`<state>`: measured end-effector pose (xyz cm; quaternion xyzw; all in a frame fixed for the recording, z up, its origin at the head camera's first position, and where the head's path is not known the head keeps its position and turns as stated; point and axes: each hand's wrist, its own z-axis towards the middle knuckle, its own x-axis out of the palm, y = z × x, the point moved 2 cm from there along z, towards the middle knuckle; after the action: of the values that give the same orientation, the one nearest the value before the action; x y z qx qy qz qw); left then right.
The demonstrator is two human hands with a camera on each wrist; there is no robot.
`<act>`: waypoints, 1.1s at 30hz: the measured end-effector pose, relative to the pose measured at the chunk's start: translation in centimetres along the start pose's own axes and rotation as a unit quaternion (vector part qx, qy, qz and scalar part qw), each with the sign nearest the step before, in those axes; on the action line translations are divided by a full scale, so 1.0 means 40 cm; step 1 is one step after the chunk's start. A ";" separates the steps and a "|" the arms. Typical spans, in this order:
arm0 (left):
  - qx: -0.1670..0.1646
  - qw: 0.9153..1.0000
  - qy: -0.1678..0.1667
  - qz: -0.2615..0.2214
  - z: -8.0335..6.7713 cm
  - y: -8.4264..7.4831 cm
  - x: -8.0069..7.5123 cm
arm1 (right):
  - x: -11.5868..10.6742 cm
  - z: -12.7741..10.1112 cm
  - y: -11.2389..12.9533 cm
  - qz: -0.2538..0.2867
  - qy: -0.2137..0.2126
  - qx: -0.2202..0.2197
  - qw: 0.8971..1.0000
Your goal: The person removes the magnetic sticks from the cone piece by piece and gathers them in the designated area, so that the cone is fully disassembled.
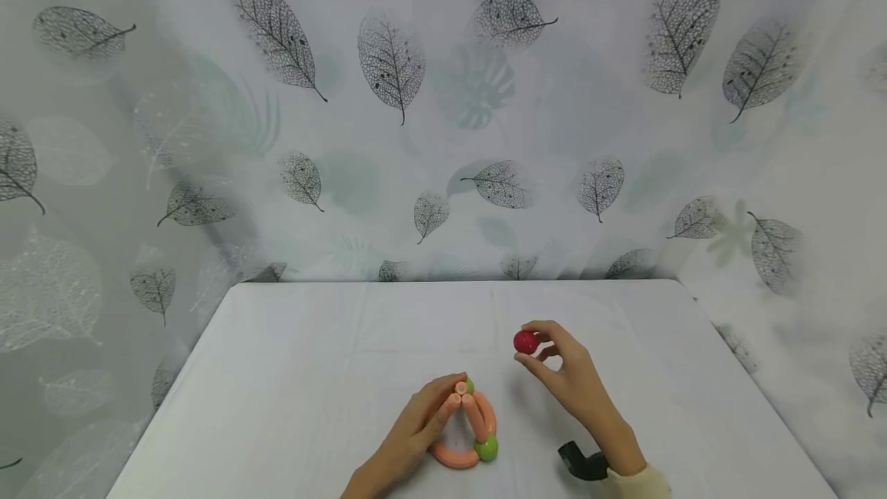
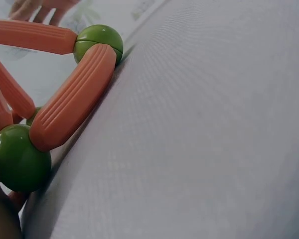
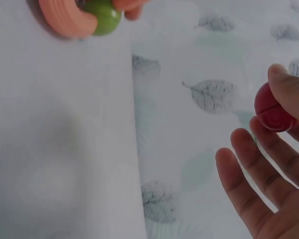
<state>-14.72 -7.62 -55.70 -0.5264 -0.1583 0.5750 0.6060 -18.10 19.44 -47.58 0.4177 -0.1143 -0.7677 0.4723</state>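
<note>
Leaf-print curtain point(image 1: 388, 175) behind, white table point(image 1: 298, 376) below, and here my left hand point(image 1: 416, 416) holds the frame of orange rods and green balls point(image 1: 455, 458) at the tabletop! Off to its right, raised, my right hand point(image 1: 575, 387) pinches the red ball point(image 1: 525, 342) between thumb and fingertip, apart from the frame.

A small screened-off space is shown, closed in at the back and on both sides by pale sheeting point(image 1: 443, 141) printed with dark skeleton leaves point(image 1: 391, 64) and faint green foliage point(image 1: 478, 87). Much of the floor area within is taken up by a worktop point(image 1: 312, 376) covered in white cloth point(image 2: 199, 139), whose weave is picked out in the left wrist view. Whether the enclosure is housed in a home, a workshop or a lab cannot be told.
</note>
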 end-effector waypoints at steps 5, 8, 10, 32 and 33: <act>0.045 0.998 -0.039 0.002 -0.002 -0.003 -0.005 | -0.019 -0.014 -0.055 -0.020 -0.006 0.057 0.998; 0.085 0.994 -0.068 0.005 0.002 -0.008 -0.009 | -0.031 -0.021 -0.086 -0.034 -0.004 0.091 0.995; 0.106 0.991 -0.085 0.014 0.006 -0.010 -0.012 | -0.037 -0.027 -0.106 -0.044 -0.002 0.117 0.992; 0.134 0.987 -0.076 -0.038 -0.006 -0.012 -0.021 | -0.060 -0.071 -0.209 -0.099 0.051 0.305 0.946; 0.135 0.987 -0.073 -0.040 -0.007 -0.012 -0.021 | -0.059 -0.072 -0.211 -0.099 0.051 0.304 0.946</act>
<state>-14.50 -8.35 -55.09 -0.3899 -0.1441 0.6030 0.6809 -20.76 26.47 -52.92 0.5895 -0.2756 -0.7172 0.2495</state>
